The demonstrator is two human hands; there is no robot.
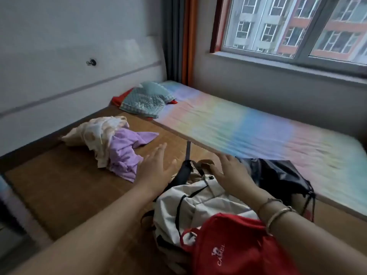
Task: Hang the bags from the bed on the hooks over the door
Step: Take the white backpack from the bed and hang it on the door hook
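Observation:
Three bags lie piled on the near part of the bed. A white backpack (196, 207) with black trim sits in the middle. A red bag (238, 249) lies in front of it, and a black drawstring bag (278, 175) lies behind it to the right. My left hand (156, 167) hovers with straight fingers just left of the backpack's top. My right hand (230, 173) reaches flat over the backpack's top straps, with bangles on its wrist. Neither hand grips anything. No door or hooks are in view.
The bed has a brown woven mat (65, 187) on the left and a pastel rainbow mattress (248, 128) on the right. Crumpled purple and cream clothes (113, 143) lie left of my hands. A green towel (147, 100) lies near the headboard. A window (297, 26) fills the right wall.

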